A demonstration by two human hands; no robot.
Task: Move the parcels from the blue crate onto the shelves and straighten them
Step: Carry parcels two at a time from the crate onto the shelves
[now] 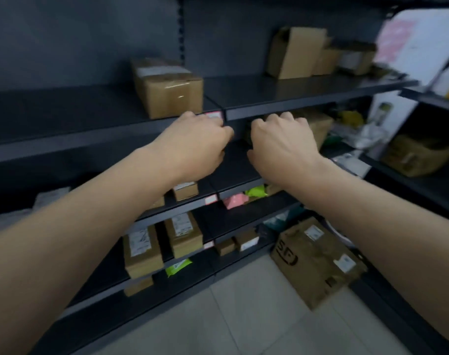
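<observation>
Both my hands reach in at the second shelf [233, 172] of the dark rack. My left hand [195, 144] and my right hand [282, 144] are close together with fingers curled. Between them sits a small dark parcel [246, 133], blurred and hard to make out against the shelf; both hands seem to grip its ends. A taped brown box [167, 88] stands on the shelf above, just behind my left hand. The blue crate is out of view.
Brown boxes [297, 52] stand at the back right of the upper shelf. Lower shelves hold long brown boxes [141, 249], a pink bag [233, 201] and green bags [255, 192]. A large creased carton [315, 260] lies on the tiled floor. A side rack [418, 155] on the right holds more parcels.
</observation>
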